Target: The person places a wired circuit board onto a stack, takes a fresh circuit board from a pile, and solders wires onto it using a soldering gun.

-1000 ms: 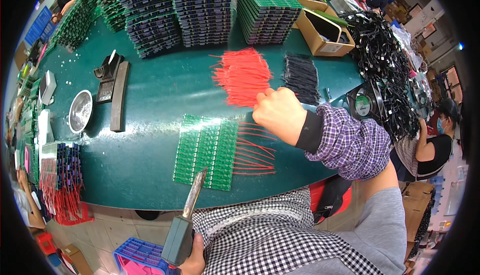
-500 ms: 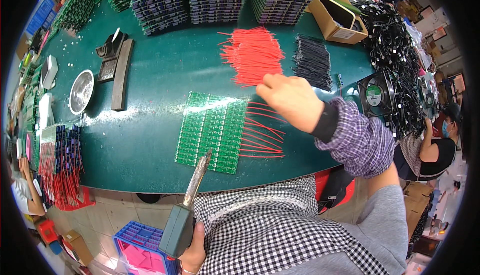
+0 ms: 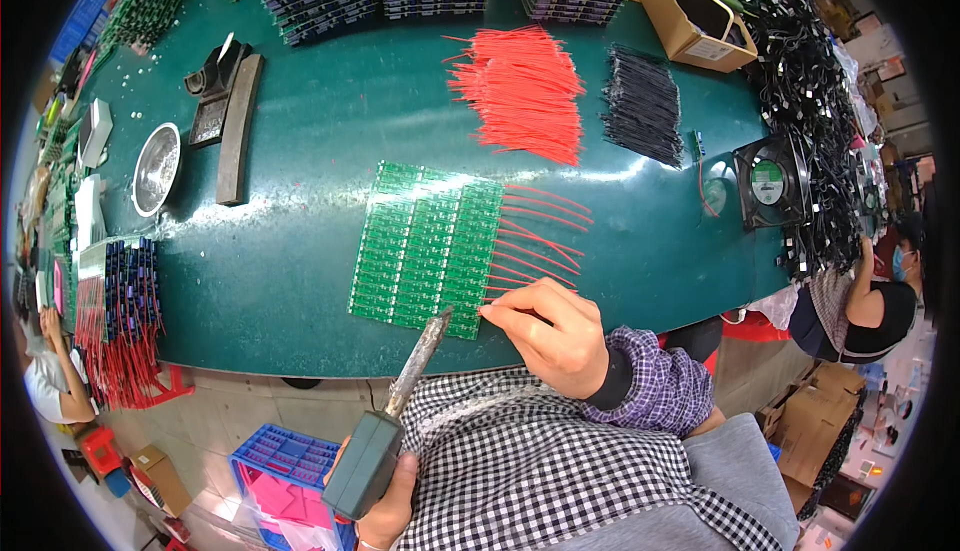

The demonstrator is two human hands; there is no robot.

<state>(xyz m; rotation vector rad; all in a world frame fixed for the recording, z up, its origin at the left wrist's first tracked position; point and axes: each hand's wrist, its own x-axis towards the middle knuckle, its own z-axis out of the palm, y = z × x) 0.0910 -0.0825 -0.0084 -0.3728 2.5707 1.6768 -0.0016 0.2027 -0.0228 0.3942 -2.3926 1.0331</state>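
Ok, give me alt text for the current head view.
A left hand holds a soldering iron, its tip over a green circuit-board panel; the right hand is at the panel's right edge, near protruding red wires. Beyond lie red and black wire piles.

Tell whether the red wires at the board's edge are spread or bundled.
Spread: the red wires leave the board with gaps between most.

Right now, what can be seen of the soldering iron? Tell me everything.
The soldering iron has a boxy grey-green housing, apparently plastic, and a long, straight metal barrel that looks stained, ending in a dark tip. The left hand, partly hidden behind the housing, grips it. The iron slants up and to the right in the picture, its tip over the lower right part of the green circuit-board panel; whether it touches the surface cannot be told.
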